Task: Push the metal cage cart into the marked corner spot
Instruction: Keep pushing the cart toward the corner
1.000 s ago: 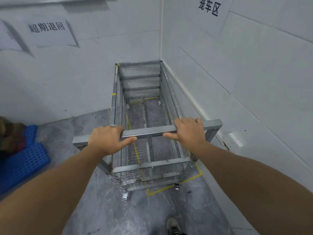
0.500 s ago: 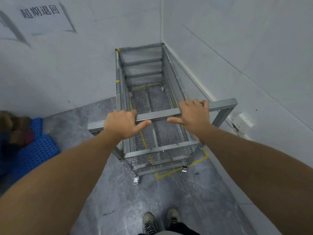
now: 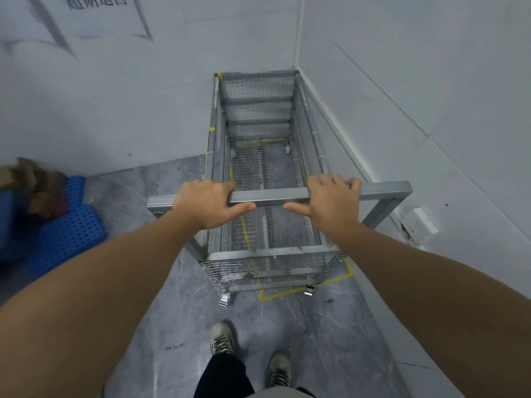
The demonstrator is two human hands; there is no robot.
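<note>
The cart [image 3: 258,168] stands in the corner, its far end against the back wall [image 3: 115,110], its right side along the right wall [image 3: 416,81]. Both hands, left [image 3: 205,203] and right [image 3: 330,201], sit on the near handle bar [image 3: 270,195]. Floor tape [image 3: 287,293] lies under the near end. A pallet [image 3: 63,234] lies to the left; 2 shoes [image 3: 221,337] stand behind.

A: Worn on the head, looking forward and steeply down into the room's corner.

B: Wide-angle too; bends the walls [image 3: 402,81] at the frame's edges.

A: Sits close above the cage cart [image 3: 258,168], near enough to catch both forearms and the shoes [image 3: 221,337] on the floor [image 3: 161,311].

B: Only one view, so nothing shared with another.
</note>
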